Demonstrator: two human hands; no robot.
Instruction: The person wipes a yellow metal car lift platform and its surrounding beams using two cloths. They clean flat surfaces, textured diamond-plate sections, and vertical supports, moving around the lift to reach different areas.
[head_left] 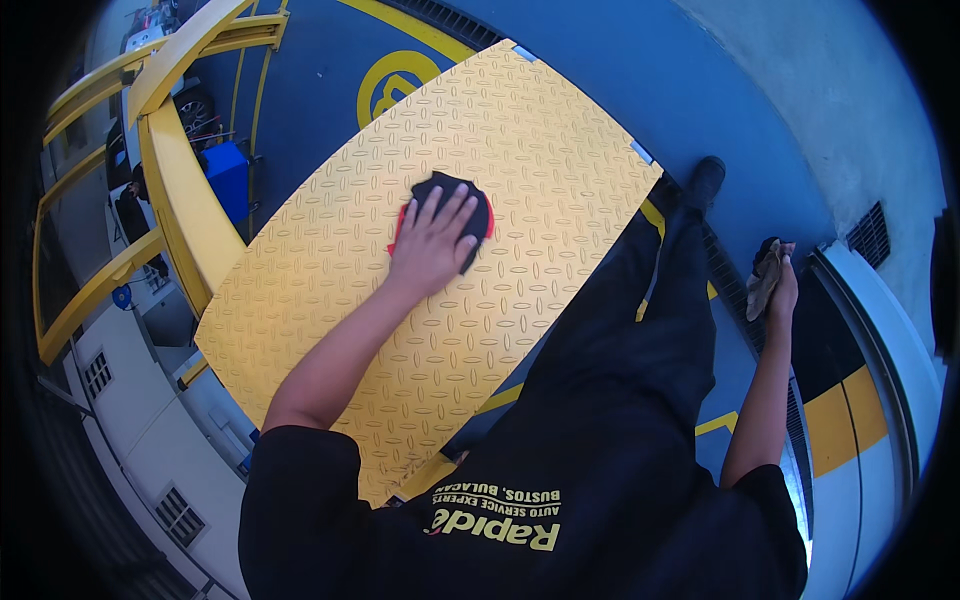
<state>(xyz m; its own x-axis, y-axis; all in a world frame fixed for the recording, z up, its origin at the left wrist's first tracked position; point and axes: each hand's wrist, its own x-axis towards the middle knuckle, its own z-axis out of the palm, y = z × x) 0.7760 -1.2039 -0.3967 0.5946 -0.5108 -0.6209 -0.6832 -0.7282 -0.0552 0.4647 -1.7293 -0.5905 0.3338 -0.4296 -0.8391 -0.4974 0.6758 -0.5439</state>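
My left hand (432, 243) lies flat with its fingers spread, pressing on a black and red cloth (478, 222). Beneath the cloth is a yellow diamond-plate metal panel (540, 130), with raised oval marks all over it. Off to the right, away from the panel, my right hand (786, 290) is closed around a crumpled grey-brown rag (765, 280). Something dark shows at the top of that rag, and I cannot make out whether it is part of it.
Yellow steel posts (180, 190) and beams rise on the left, near a blue box (226, 180) and a wheel (195, 110). A floor grate (735, 285) runs past my shoe (707, 183). A white and yellow panel (850, 430) stands at the right.
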